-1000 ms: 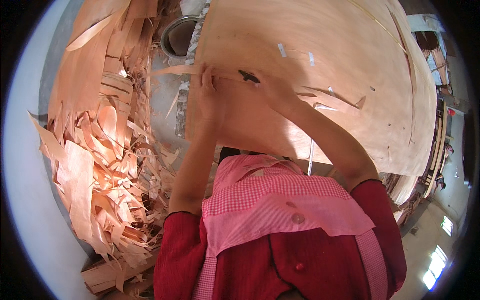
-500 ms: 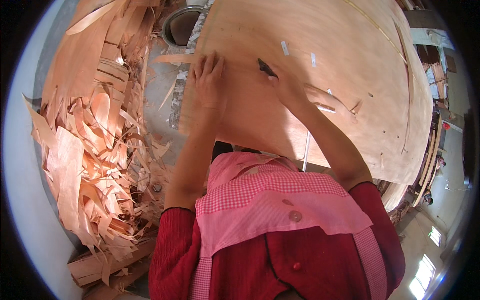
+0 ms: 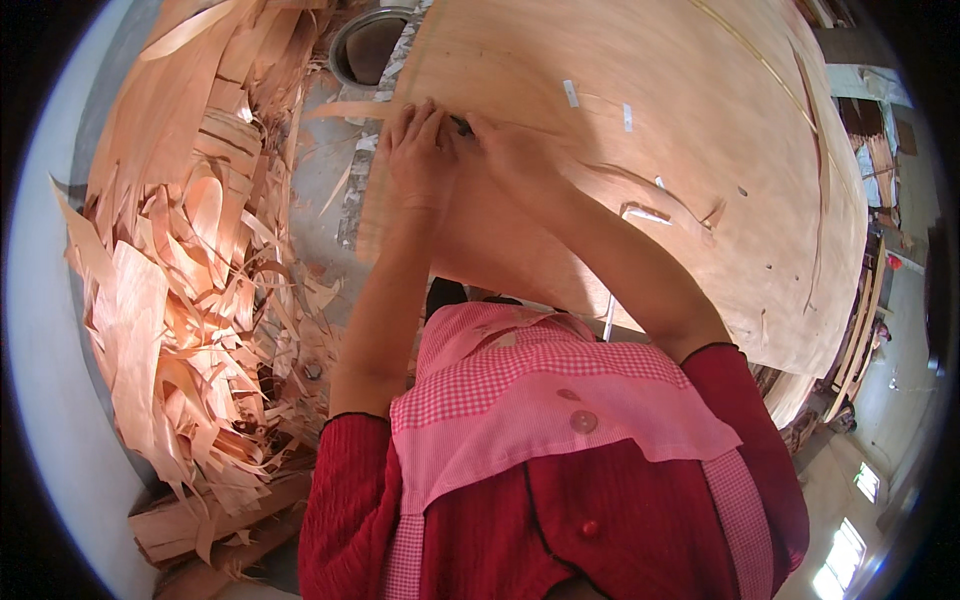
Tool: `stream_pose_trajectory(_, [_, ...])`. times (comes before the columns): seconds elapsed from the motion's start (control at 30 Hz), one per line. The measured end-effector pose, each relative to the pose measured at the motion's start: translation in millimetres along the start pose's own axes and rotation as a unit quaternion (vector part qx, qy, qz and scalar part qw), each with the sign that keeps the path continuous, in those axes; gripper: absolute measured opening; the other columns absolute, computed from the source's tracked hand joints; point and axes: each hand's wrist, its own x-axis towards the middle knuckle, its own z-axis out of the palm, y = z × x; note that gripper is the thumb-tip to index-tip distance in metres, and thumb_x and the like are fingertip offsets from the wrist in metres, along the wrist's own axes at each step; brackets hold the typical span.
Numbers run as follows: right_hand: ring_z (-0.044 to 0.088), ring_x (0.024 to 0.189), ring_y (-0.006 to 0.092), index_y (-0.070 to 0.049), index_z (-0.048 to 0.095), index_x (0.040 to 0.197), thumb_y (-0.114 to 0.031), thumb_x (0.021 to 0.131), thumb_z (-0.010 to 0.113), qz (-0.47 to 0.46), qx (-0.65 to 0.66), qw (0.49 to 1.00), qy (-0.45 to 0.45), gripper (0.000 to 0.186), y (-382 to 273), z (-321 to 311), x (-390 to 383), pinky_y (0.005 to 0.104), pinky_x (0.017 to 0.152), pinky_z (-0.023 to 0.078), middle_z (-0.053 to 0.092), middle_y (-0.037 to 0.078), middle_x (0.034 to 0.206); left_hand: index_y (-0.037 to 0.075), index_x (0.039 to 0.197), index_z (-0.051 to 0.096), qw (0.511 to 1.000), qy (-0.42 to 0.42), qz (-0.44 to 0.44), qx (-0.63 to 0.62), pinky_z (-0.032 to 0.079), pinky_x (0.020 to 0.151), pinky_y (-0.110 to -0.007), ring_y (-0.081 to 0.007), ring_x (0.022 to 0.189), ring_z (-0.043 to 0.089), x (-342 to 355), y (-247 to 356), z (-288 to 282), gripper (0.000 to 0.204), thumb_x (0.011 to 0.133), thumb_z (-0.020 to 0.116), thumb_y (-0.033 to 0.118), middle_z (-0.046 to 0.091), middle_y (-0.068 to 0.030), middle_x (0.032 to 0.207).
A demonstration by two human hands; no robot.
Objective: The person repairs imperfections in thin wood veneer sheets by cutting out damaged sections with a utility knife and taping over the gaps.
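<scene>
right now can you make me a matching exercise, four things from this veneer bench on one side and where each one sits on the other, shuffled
Things
1. left hand
2. right hand
3. heap of veneer scraps
4. round metal bin

Places
A. at the top of the view, beyond the near edge of the veneer sheet
B. flat on the sheet, fingers pointing away from the person
C. piled on the person's left, beside the bench
D. on the sheet, gripping a small dark tool

Pairs: 1-B, 2-D, 3-C, 4-A
</scene>
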Motion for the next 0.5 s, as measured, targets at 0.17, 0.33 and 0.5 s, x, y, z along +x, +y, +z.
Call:
stream_pose_trajectory(0.17, [0.060, 0.073, 0.0352, -0.001, 0.048, 0.108, -0.013, 0.085, 0.039, -0.024, -0.068, 0.996, 0.046, 0.028, 6, 20, -3, 0.0464, 0.063, 0.047, 0.061, 0.018, 0.080, 0.010, 0.095, 0.064, 0.999, -0.043, 0.004, 0.024, 0.030, 0.095, -0.038, -0.0211, 0.111, 0.047, -2, 4, -2, 0.019, 0.078, 0.055, 0.015, 0.059, -0.0015, 0.109])
stream_pose_trajectory(0.33, [0.060, 0.076, 0.0329, -0.005, 0.050, 0.109, -0.011, 0.083, 0.041, -0.082, -0.080, 0.990, 0.076, 0.028, 31, 7, -23, 0.0430, 0.064, 0.047, 0.061, 0.016, 0.085, 0.010, 0.104, 0.060, 0.994, -0.093, -0.057, 0.028, 0.024, 0.100, -0.038, -0.0219, 0.117, 0.041, -3, 6, -2, 0.026, 0.081, 0.053, 0.019, 0.054, -0.0010, 0.118])
stream_pose_trajectory(0.5, [0.059, 0.079, 0.0301, -0.017, 0.049, 0.118, -0.010, 0.082, 0.041, -0.077, -0.099, 0.991, -0.053, 0.038, 38, -27, -11, 0.0389, 0.068, 0.047, 0.061, 0.013, 0.095, 0.008, 0.104, 0.054, 0.988, -0.082, -0.131, 0.018, 0.015, 0.103, -0.040, -0.0211, 0.123, 0.033, -3, 29, 7, 0.034, 0.076, 0.061, 0.026, 0.046, -0.0035, 0.125])
